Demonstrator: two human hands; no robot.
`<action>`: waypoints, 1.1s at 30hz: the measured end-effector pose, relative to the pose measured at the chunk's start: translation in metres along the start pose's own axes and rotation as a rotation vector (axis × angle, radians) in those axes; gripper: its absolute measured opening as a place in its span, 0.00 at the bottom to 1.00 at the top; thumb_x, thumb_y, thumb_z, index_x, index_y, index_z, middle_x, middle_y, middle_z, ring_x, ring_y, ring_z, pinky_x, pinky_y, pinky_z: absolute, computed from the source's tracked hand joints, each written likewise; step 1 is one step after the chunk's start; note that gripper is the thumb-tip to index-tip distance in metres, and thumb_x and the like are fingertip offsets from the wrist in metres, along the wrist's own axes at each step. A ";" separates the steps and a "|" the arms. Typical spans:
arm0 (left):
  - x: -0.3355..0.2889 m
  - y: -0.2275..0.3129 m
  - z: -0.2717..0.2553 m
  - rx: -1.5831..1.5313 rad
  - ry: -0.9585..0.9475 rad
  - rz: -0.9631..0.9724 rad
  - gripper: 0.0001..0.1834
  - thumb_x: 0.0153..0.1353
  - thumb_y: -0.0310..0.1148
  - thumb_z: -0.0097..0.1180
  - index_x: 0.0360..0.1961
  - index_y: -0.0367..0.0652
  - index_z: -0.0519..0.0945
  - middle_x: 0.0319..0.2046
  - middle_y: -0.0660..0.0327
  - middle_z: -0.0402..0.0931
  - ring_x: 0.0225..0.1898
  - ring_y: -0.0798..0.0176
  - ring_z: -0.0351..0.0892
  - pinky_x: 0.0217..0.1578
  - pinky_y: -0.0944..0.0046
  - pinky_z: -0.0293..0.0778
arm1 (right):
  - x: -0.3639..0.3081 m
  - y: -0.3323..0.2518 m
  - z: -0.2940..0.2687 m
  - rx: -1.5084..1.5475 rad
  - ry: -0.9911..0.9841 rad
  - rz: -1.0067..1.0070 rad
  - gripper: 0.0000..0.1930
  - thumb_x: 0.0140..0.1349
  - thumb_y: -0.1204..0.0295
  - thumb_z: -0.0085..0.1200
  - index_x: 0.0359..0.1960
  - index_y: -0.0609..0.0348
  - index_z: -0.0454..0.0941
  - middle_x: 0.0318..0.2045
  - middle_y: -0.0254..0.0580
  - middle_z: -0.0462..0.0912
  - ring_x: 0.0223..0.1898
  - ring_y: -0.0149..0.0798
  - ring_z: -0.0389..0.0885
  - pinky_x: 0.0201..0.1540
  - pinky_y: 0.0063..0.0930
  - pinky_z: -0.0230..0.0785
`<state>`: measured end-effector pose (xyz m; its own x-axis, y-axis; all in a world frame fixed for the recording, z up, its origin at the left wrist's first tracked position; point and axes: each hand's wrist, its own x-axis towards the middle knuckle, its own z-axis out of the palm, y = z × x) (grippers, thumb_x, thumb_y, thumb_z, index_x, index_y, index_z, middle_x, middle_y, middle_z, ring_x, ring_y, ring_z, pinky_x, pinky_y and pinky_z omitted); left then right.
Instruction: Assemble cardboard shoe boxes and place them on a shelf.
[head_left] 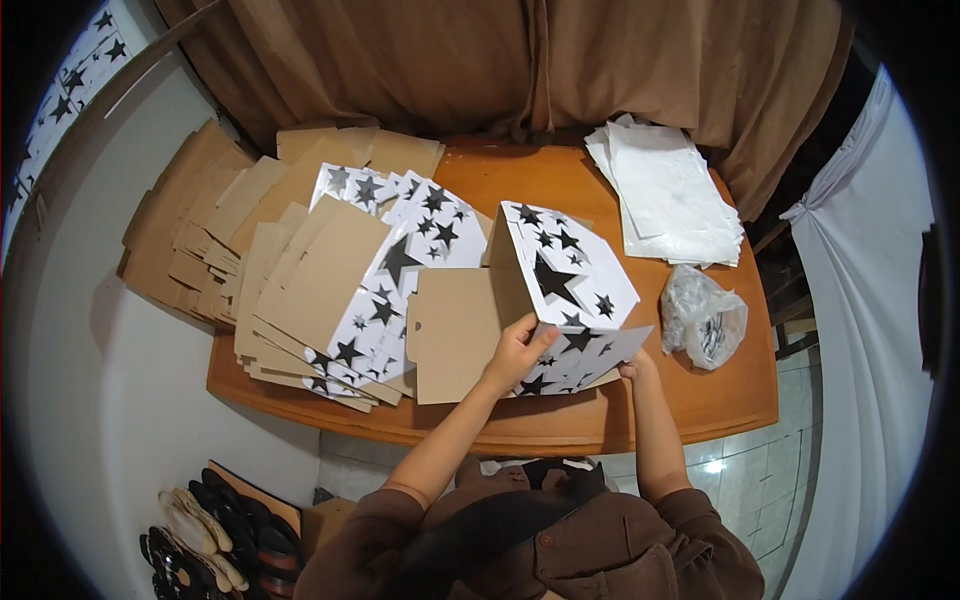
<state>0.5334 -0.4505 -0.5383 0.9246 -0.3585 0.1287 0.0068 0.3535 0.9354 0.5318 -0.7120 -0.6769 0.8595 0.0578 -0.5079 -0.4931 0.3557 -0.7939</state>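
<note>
A partly folded cardboard box [590,262], white with black stars outside and plain brown inside, stands tilted near the table's front edge. Its brown panel [460,325] lies open to the left. With thumb in front and fingers behind, my left hand [516,356] grips the box at the fold between its starred panels. At the lower right, my right hand [634,367] holds the edge of the front starred flap, its fingers partly hidden behind the cardboard. Just left of the box, a fanned stack of flat cardboard blanks [325,255] shows both brown and starred faces.
More brown cardboard sheets [180,220] lean at the far left by the wall. White plastic sheets [660,190] lie at the back right of the wooden table [550,165]. In front of them rests a clear plastic bag [703,315] with small things inside. Shoes [225,530] stand on the floor, lower left.
</note>
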 end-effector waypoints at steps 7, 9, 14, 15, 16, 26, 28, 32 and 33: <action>0.014 -0.066 -0.012 0.012 0.269 -0.268 0.30 0.67 0.52 0.38 0.58 0.37 0.64 0.51 0.58 0.69 0.52 0.64 0.68 0.55 0.64 0.59 | -0.028 -0.049 -0.035 -0.315 -0.036 -0.074 0.20 0.59 0.67 0.54 0.53 0.59 0.72 0.43 0.39 0.79 0.39 0.31 0.78 0.38 0.26 0.74; 0.014 -0.060 -0.008 0.130 0.350 -0.505 0.37 0.64 0.57 0.40 0.63 0.36 0.57 0.58 0.50 0.65 0.58 0.55 0.65 0.59 0.57 0.57 | -0.049 -0.080 -0.022 -0.443 -0.043 -0.126 0.19 0.60 0.68 0.53 0.51 0.62 0.73 0.42 0.40 0.80 0.40 0.31 0.78 0.39 0.28 0.74; 0.025 -0.066 0.019 0.383 0.403 -0.363 0.44 0.62 0.57 0.45 0.66 0.32 0.48 0.61 0.39 0.53 0.65 0.46 0.52 0.63 0.56 0.52 | -0.080 -0.133 -0.005 -0.851 0.031 -0.441 0.16 0.54 0.75 0.49 0.44 0.70 0.76 0.36 0.54 0.83 0.37 0.40 0.81 0.40 0.31 0.71; 0.033 -0.061 0.024 0.461 0.329 -0.319 0.44 0.62 0.56 0.46 0.66 0.32 0.48 0.62 0.39 0.50 0.66 0.46 0.50 0.62 0.56 0.53 | -0.088 -0.143 0.006 -0.954 0.057 -0.458 0.18 0.52 0.75 0.47 0.45 0.71 0.75 0.37 0.62 0.81 0.39 0.53 0.81 0.44 0.37 0.70; 0.041 -0.056 0.030 0.536 0.251 -0.274 0.45 0.62 0.56 0.47 0.65 0.31 0.48 0.63 0.38 0.47 0.66 0.45 0.49 0.62 0.55 0.53 | -0.099 -0.149 0.017 -0.950 0.059 -0.454 0.18 0.52 0.75 0.47 0.45 0.71 0.75 0.37 0.62 0.81 0.39 0.53 0.81 0.44 0.37 0.70; 0.104 -0.032 0.075 0.788 0.145 -0.149 0.60 0.48 0.54 0.63 0.66 0.30 0.39 0.63 0.36 0.41 0.65 0.42 0.46 0.64 0.55 0.50 | -0.152 -0.159 0.091 -1.500 0.405 -0.614 0.11 0.49 0.76 0.49 0.34 0.70 0.74 0.30 0.60 0.79 0.35 0.58 0.79 0.39 0.46 0.72; 0.104 -0.027 0.075 0.801 0.104 -0.221 0.62 0.44 0.46 0.67 0.67 0.32 0.36 0.63 0.37 0.40 0.67 0.41 0.43 0.64 0.55 0.51 | -0.149 -0.158 0.080 -1.485 0.407 -0.629 0.10 0.49 0.77 0.49 0.33 0.70 0.74 0.30 0.61 0.79 0.34 0.58 0.80 0.38 0.46 0.73; 0.088 -0.020 0.059 0.724 -0.050 -0.243 0.58 0.43 0.29 0.61 0.68 0.37 0.32 0.66 0.38 0.34 0.68 0.41 0.41 0.63 0.56 0.54 | -0.143 -0.161 0.052 -1.475 0.453 -0.662 0.08 0.49 0.78 0.48 0.30 0.69 0.74 0.29 0.61 0.79 0.32 0.59 0.79 0.37 0.46 0.72; 0.077 -0.022 0.049 0.680 -0.102 -0.207 0.58 0.44 0.28 0.60 0.68 0.37 0.32 0.66 0.39 0.35 0.68 0.42 0.40 0.63 0.56 0.53 | -0.144 -0.164 0.050 -1.434 0.475 -0.710 0.07 0.50 0.78 0.47 0.29 0.69 0.74 0.29 0.61 0.79 0.32 0.59 0.79 0.37 0.46 0.72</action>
<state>0.5861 -0.5280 -0.5329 0.8897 -0.4504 -0.0745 -0.0911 -0.3351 0.9378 0.4955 -0.7320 -0.4565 0.9693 -0.0950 0.2270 0.0043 -0.9159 -0.4013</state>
